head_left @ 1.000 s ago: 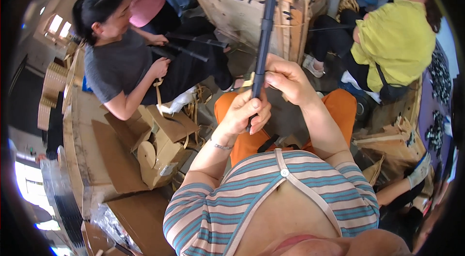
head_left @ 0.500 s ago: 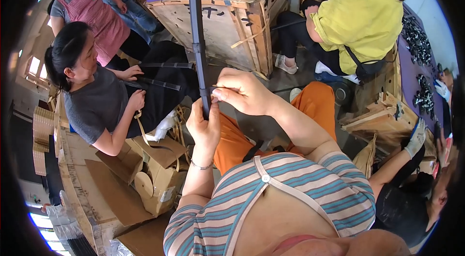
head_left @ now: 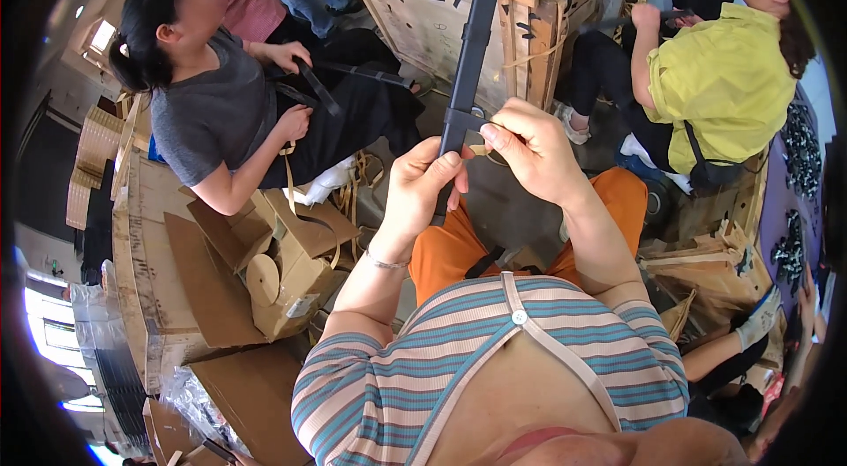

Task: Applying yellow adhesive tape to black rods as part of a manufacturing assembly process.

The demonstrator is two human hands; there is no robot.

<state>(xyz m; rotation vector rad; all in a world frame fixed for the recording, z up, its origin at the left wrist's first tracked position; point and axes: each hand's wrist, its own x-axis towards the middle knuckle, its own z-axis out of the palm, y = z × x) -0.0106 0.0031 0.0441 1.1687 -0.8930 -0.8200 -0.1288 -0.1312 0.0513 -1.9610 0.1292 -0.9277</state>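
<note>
A long black bar (head_left: 472,42), perhaps several strips bundled, stands tilted in front of me, its top leaving the view. Low on it, my left hand (head_left: 419,192) is closed, thumb pressed against the bar's lower end. Dark bands wrap the bar at intervals. The lowest dark band (head_left: 462,119) has an end reaching out toward my right hand (head_left: 536,153), which is pinched on it just right of the bar. A small tan strip (head_left: 477,151) shows between my hands; which fingers touch it I cannot tell.
On the left, a seated person in grey (head_left: 212,104) holds black strips. A person in yellow (head_left: 732,95) sits at the right. An open cardboard box (head_left: 304,311) stands left of me, and a wooden crate (head_left: 423,20) bearing black bars stands ahead.
My view has shifted, and the bar now leans more to the right. My right hand has gone from the bar's lower end to the lowest dark band; my left hand still grips the bar.
</note>
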